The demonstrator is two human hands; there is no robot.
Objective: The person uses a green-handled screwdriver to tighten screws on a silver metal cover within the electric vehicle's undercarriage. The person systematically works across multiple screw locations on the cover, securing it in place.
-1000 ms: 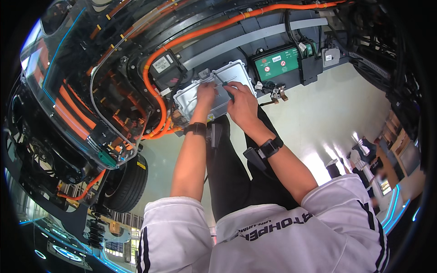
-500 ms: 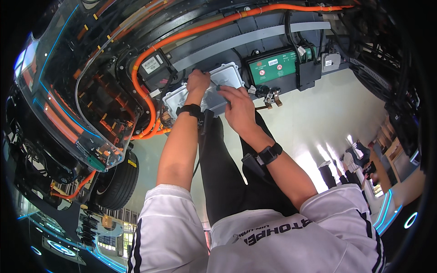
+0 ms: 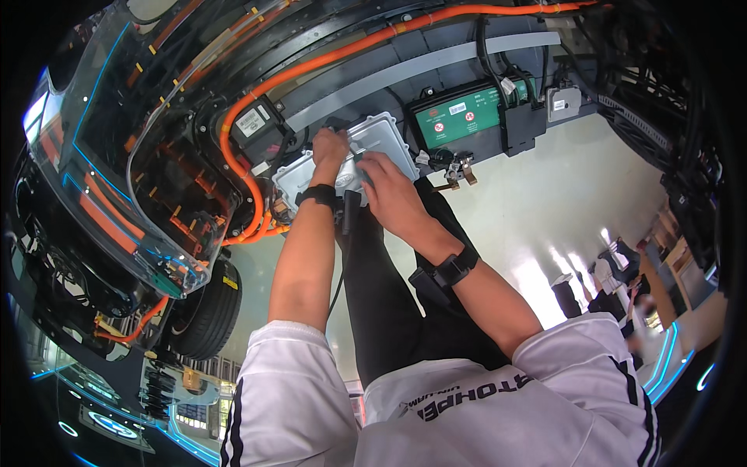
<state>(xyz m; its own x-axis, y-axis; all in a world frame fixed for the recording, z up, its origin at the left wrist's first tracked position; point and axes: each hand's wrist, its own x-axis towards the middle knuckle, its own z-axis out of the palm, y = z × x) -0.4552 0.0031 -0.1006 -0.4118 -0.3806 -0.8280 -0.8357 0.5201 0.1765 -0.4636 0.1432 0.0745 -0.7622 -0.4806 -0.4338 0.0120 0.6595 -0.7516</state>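
Observation:
A silver metal housing with a flanged, bolted rim lies in front of me. My left hand is over its middle, fingers curled down around a black piece at the far edge, perhaps a connector; its kind is unclear. My right hand is just to the right, fingers bent and close together at a small dark grey part over the housing. What exactly the right fingertips grip is mostly hidden. Both wrists wear black straps with small devices.
A green-labelled battery box sits to the right, with metal terminals below it. A black module is at the left. A thick orange cable curves around the left side. A tyre stands at lower left; people are at the far right.
My right hand has shifted left and closer to my left hand, its fingers more bent. The left hand stays by the black piece. The whole view has shifted slightly.

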